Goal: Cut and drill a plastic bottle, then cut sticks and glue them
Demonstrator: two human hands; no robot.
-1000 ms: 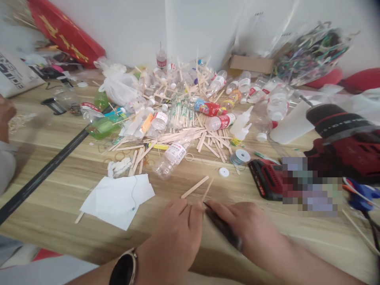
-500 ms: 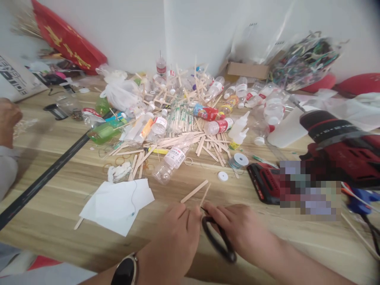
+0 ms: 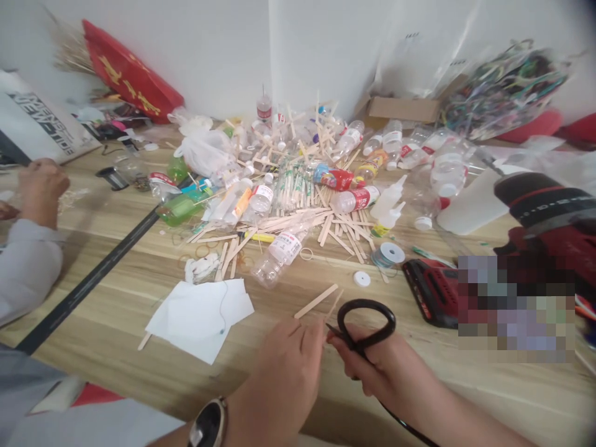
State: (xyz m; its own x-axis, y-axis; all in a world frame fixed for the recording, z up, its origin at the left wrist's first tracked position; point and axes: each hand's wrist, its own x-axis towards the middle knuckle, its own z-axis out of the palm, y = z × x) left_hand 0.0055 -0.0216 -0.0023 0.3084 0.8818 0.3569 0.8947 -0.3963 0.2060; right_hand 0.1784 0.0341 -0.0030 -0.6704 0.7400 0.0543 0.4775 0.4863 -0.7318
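My left hand (image 3: 291, 360), wearing a wristwatch (image 3: 208, 425), is closed around a thin wooden craft stick (image 3: 334, 305), seen edge-on with its tip pointing away from me. Close on its right, my right hand (image 3: 395, 369) grips scissors (image 3: 392, 323) with black looped handles. One loop stands up above the fingers, and the pointed end is by my left fingertips. Whether the blades touch the stick I cannot tell. Just beyond lies a flat craft stick (image 3: 316, 301). White paper (image 3: 200, 320) with a thread on it is left of my left hand.
Plastic bottles (image 3: 277, 256) and many craft sticks are heaped mid-table. A wire spool (image 3: 388, 253) and a red-black power drill (image 3: 544, 192) are on the right. At the left, another person's hand (image 3: 44, 192) rests near a black strip (image 3: 93, 276).
The scissors have turned in my right hand, so a handle loop that hung below now stands above it. My left hand keeps the stick. The view has shifted left.
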